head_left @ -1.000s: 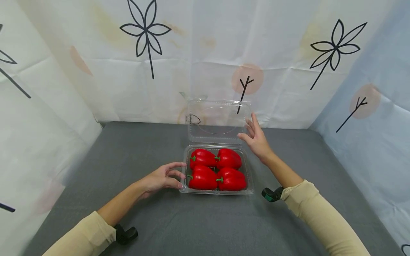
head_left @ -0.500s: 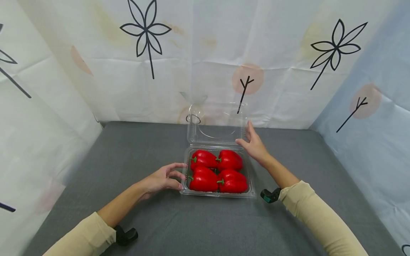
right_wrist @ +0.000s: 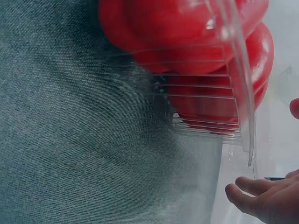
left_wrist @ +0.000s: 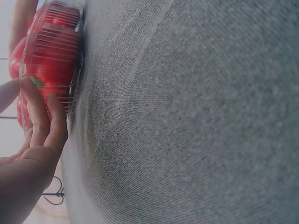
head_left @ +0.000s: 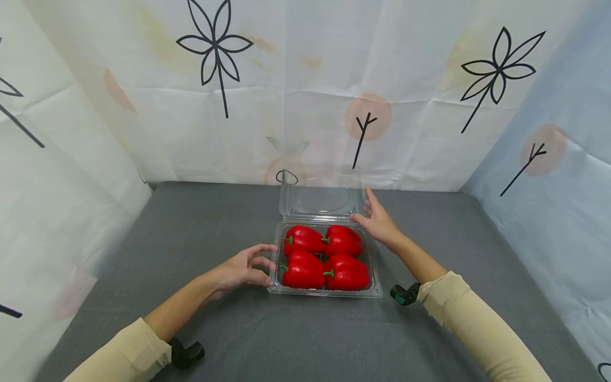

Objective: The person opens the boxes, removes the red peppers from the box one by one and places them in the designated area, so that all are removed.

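Note:
A clear plastic clamshell box (head_left: 329, 294) sits on the grey table with several red bell peppers (head_left: 303, 270) inside, their green stems facing left. Its see-through lid (head_left: 321, 201) is raised at the back, leaning away. The left hand (head_left: 241, 267) pinches the box's left rim; in the left wrist view the thumb (left_wrist: 8, 95) is on one side of the rim, the fingers (left_wrist: 35, 105) against the ribbed wall. The right hand (head_left: 379, 223) is at the lid's right edge, fingers extended, thumb near the hinge corner. The right wrist view shows its fingers (right_wrist: 250, 193) beyond the box.
The grey cloth-covered table (head_left: 286, 339) surrounds the box. White curtains (head_left: 305, 63) with printed flowers stand behind and on the left, with a bluish one (head_left: 568, 138) on the right. Dark wrist devices (head_left: 404, 293) hang at both sleeves.
The lid has tipped further back, its top edge lower in the head view. The right hand has moved down slightly with it. The left hand has stayed at the box's left rim.

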The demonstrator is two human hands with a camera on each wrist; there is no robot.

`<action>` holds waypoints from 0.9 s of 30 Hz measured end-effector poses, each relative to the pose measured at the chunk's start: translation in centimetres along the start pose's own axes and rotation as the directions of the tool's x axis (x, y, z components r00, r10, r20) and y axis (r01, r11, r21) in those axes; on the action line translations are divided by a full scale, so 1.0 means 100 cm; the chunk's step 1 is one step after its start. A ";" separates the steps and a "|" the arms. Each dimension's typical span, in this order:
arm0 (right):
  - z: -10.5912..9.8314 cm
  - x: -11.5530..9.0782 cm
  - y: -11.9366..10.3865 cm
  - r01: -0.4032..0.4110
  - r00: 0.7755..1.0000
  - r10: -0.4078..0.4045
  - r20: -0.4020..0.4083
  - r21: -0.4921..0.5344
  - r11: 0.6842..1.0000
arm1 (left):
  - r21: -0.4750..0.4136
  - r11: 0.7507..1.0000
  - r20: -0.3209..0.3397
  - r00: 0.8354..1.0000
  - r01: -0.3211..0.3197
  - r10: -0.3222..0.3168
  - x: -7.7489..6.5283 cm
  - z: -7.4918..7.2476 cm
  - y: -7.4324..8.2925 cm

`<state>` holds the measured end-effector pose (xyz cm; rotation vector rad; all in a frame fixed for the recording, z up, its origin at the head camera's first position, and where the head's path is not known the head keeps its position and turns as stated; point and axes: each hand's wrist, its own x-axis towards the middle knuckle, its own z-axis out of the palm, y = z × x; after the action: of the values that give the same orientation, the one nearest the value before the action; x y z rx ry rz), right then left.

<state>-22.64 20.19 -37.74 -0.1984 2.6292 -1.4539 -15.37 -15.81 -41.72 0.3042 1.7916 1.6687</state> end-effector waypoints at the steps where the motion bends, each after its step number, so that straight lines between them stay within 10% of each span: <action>1: 0.000 0.000 0.000 -0.011 1.000 0.011 0.011 -0.008 1.000 | 0.000 1.000 0.000 1.000 0.000 0.000 0.000 0.000 0.000; 11: -0.005 -0.010 0.003 -0.041 0.994 0.048 0.101 -0.062 0.997 | -0.005 1.000 0.003 1.000 -0.006 0.006 -0.003 0.003 0.000; 18: -0.013 -0.030 0.003 0.108 0.989 -0.092 0.116 -0.139 0.984 | -0.004 1.000 0.007 1.000 -0.009 0.009 -0.003 0.003 0.000; 27: -0.022 -0.061 0.003 0.425 0.887 -0.394 0.240 -0.092 0.901 | -0.016 1.000 0.024 1.000 -0.016 0.017 -0.004 0.001 -0.001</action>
<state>-17.05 23.22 -36.50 -0.9272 2.6089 -1.2523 -15.00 -15.92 -41.65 0.3317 1.7617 1.6829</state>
